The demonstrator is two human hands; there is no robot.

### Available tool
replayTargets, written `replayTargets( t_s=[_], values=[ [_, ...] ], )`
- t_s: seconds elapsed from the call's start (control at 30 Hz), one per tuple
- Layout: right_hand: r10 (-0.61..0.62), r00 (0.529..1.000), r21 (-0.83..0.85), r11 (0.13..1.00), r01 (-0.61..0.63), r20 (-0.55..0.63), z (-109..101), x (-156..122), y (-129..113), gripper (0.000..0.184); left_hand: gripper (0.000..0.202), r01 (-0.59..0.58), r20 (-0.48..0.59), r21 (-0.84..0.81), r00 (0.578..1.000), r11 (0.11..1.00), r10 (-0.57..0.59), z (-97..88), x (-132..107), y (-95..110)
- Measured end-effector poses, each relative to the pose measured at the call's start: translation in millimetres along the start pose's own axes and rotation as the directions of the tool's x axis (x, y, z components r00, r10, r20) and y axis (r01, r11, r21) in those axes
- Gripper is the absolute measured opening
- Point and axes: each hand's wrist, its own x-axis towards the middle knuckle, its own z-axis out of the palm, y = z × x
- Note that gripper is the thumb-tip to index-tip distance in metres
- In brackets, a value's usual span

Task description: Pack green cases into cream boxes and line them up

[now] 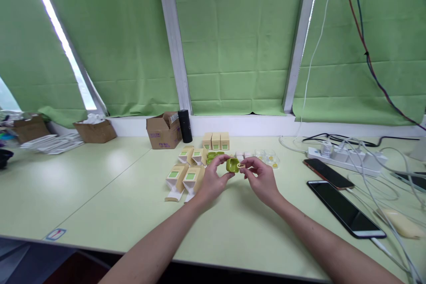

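Pale green table (109, 195) fills the lower half of the frame, its front edge running along the bottom; a seam slants across it at left. Small sticker (56, 234) near that edge, lower left.

Lower right: white-framed phone (346, 208), screen dark, plugged in; a yellowish slab (399, 223) beyond its right side, partly under cables. Second phone (328, 173) lies just above the first.

Centre: left hand (213, 179) pinches a small green case (230, 165) between thumb and fingers, held above the table, its hollow side showing. Right hand (261, 178) pinches a pale piece (241, 166) at the case's right side; cannot tell whether the two are joined.

Left of the hands, open cartons (184, 179), in pairs, front ones with white flaps down. Behind the left hand, more green cases (213, 156); behind the right, clear containers (268, 158) with yellow inside. At right, a white power strip (344, 162) crowded with plugs.

Farther back: row of three boxes (216, 141); left of it, a black cylinder (185, 126) beside a cardboard box (163, 133). Far left, stacked white sheets (51, 144) and a brown box (95, 131).

Beyond, green blinds (236, 40) between grey posts (173, 31); daylight slits at upper left. Red and blue cables (366, 53) hang upper right.
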Motion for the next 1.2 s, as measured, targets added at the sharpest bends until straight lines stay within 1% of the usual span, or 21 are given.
replayTargets(
  t_s=[0.07,0.1,0.17,0.27,0.33,0.37,0.47,0.6,0.87,1.03,1.2],
  values=[
    [-0.111,0.994,-0.115,0.987,0.110,-0.002,-0.4,-2.0,-1.1,0.011,0.045,-0.023,0.006,0.014,1.000,1.000,0.023,0.3,-0.8,0.5],
    [-0.168,0.986,-0.163,0.973,0.166,0.001,-0.6,-2.5,-1.3,0.013,0.045,-0.036,0.010,0.019,0.999,0.999,0.036,0.4,-1.2,0.8],
    [-0.290,0.957,-0.250,0.925,0.286,0.021,-1.4,-2.7,-1.2,0.017,0.045,-0.067,0.020,0.025,0.998,0.997,0.066,0.6,-2.2,1.8],
    [-0.459,0.886,-0.394,0.804,0.446,0.067,-3.1,-1.7,0.1,0.019,0.044,-0.114,0.038,0.037,0.993,0.993,0.113,0.8,-3.6,3.9],
    [-0.524,0.848,-0.492,0.719,0.490,0.078,-4.4,-1.0,0.3,0.018,0.044,-0.134,0.048,0.055,0.990,0.989,0.131,0.9,-4.3,5.2],
    [-0.541,0.837,-0.532,0.687,0.494,0.079,-4.9,-0.7,0.0,0.018,0.044,-0.141,0.051,0.062,0.989,0.988,0.138,1.0,-4.5,5.7],
    [-0.564,0.820,-0.604,0.623,0.498,0.094,-6.1,-0.3,-2.1,0.018,0.045,-0.161,0.055,0.070,0.986,0.984,0.158,1.5,-4.7,6.5],
    [-0.581,0.805,-0.638,0.578,0.509,0.117,-6.0,-0.4,-3.6,0.017,0.046,-0.180,0.060,0.076,0.983,0.981,0.176,1.9,-4.9,7.4],
    [-0.561,0.816,-0.669,0.554,0.496,0.140,-5.1,-0.2,-3.1,0.015,0.046,-0.231,0.081,0.076,0.971,0.970,0.225,2.0,-5.5,8.1],
    [-0.578,0.799,-0.674,0.525,0.519,0.166,-4.7,-0.3,-7.2,0.017,0.046,-0.229,0.089,0.081,0.971,0.970,0.221,2.1,-5.9,7.8],
    [-0.584,0.791,-0.669,0.516,0.535,0.183,-4.0,-0.2,-7.0,0.018,0.046,-0.236,0.105,0.079,0.968,0.969,0.227,1.6,-6.6,7.8]
  ],
)
